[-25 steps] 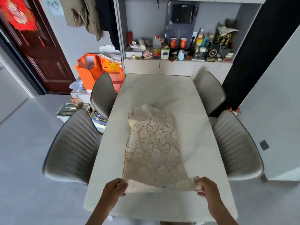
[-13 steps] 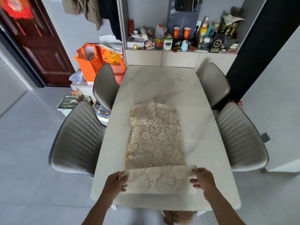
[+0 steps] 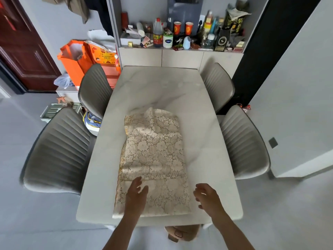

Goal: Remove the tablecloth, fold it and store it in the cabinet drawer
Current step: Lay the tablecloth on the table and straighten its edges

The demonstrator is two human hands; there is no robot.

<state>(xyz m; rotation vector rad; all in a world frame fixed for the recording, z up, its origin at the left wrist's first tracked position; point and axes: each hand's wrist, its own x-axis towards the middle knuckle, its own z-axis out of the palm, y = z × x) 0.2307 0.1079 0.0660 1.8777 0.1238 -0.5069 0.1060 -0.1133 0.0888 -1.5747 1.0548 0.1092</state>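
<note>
So the cloth (image 3: pixel 153 163) is lying on the bench (image 3: pixel 207 141) as a long narrow strip, running from roughly 12 o'clock down to 6, a bit left of centre. The near end looks doubled over, with a crease line across at about the level of the left hand's fingertips. The far end is a bit rumpled and bunched.

Left hand (image 3: pixel 136 195) is over the near part of the cloth at 6 o'clock, fingers (image 3: pixel 137 181) apart and relaxed, not gripping anything. Can't tell for sure if the palm is actually pressing down or just hovering. Right hand (image 3: pixel 209 197) is at about 5 o'clock, just off the cloth's right edge, fingers loosely curled and holding nothing.

My read: both hands sit at the near end because that's where the fold was laid — flattening it there keeps the edges lined up. Folding is maybe halfway; it's too long for a drawer as is, so more folds are likely needed.

The cabinet (image 3: pixel 180 58) is at 12 o'clock past the bench, its drawers closed as far as I can see.
</note>
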